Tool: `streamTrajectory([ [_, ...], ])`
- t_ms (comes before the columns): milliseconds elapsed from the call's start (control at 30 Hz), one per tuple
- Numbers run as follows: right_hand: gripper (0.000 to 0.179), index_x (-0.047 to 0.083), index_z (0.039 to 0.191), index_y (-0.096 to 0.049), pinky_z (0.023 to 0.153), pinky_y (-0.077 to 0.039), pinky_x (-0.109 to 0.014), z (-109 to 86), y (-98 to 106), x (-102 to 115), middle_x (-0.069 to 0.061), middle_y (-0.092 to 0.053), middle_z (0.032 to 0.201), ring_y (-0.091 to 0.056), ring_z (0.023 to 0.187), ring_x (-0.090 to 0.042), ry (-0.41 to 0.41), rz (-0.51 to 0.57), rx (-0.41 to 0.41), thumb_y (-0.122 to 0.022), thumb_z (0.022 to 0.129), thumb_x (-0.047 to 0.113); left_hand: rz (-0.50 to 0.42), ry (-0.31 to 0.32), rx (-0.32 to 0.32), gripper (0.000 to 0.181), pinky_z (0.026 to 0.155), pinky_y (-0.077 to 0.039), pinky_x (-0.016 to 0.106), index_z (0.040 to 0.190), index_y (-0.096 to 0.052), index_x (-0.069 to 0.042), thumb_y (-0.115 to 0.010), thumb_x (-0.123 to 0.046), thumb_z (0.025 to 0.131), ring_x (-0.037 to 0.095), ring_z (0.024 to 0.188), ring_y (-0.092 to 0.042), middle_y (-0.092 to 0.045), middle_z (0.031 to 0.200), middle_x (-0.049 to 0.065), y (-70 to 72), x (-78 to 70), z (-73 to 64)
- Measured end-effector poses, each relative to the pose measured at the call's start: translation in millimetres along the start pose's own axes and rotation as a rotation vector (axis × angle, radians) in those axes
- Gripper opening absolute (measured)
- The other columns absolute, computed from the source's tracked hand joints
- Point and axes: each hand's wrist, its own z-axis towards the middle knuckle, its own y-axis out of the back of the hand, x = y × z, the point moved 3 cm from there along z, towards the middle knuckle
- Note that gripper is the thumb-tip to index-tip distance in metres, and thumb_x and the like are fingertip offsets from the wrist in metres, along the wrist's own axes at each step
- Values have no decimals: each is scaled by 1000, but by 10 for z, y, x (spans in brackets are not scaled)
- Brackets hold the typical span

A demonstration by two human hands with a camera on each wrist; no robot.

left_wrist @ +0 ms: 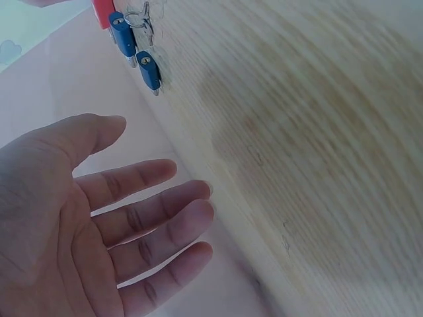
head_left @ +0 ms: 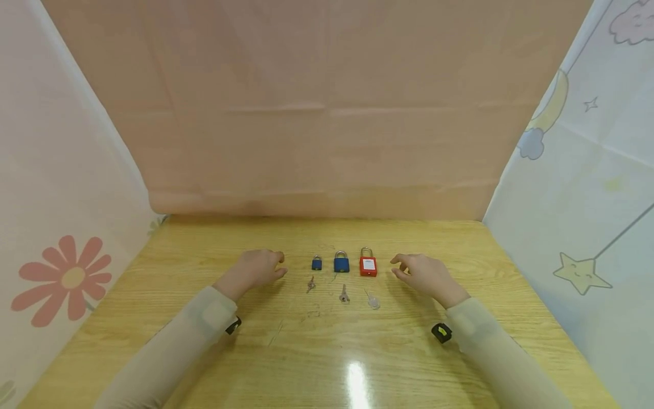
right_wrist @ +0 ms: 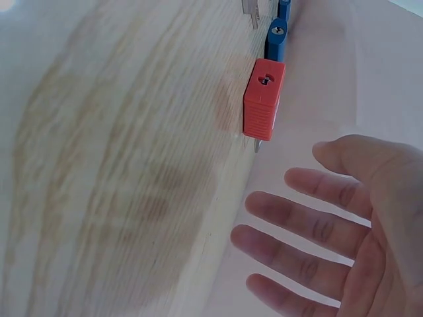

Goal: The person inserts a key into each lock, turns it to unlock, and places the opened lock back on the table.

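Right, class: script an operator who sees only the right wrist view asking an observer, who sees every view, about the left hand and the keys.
Operator: Where is the left hand?
Observer: Just left of the small blue padlock, not touching it.
Operator: In how many places do keys lie?
Observer: Three in the head view: on the near side of the small blue padlock, of the larger blue padlock and of the red padlock.

A pale cream left sleeve [head_left: 171, 346] fills the lower left, a matching right sleeve [head_left: 498, 352] the lower right; black left wrist unit [head_left: 233, 326], black right wrist unit [head_left: 438, 336] bearing a yellow-green mark [head_left: 442, 330].
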Motion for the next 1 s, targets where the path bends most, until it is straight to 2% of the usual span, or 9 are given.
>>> streamTrajectory([
  [300, 26, 13, 116, -66, 59, -52, -33, -9, 5, 0, -1, -71, 94, -67, 81, -17, 6, 18, 0, -59, 96, 29, 3, 0, 10, 38, 63, -56, 38, 119, -63, -10, -56, -40, 98, 18, 75, -66, -71, 100, 7, 1, -6, 8],
  [700, 28, 13, 118, -65, 69, -56, -40, 20, 34, 68, -1, -71, 96, -67, 84, -18, 18, 31, 14, -58, 97, 29, -8, 16, 33, 38, 64, -56, 39, 121, -62, -10, -56, -39, 98, 21, 82, -67, -70, 105, 8, 16, -28, 9],
  [833, 28, 14, 118, -65, 68, -56, -38, 101, 36, 176, -1, -71, 95, -67, 84, -17, 26, 28, 16, -58, 96, 30, 3, 17, 35, 38, 63, -55, 39, 120, -63, -10, -56, -39, 97, 20, 79, -66, -70, 102, 8, 28, -43, 3],
  [1000, 29, 16, 119, -65, 59, -52, -32, 211, 32, 320, 1, -71, 96, -65, 80, -15, 40, 8, 22, -59, 95, 31, 5, 9, 26, 37, 62, -55, 39, 120, -63, -10, -57, -39, 97, 20, 78, -66, -70, 101, 8, 37, -58, -1],
])
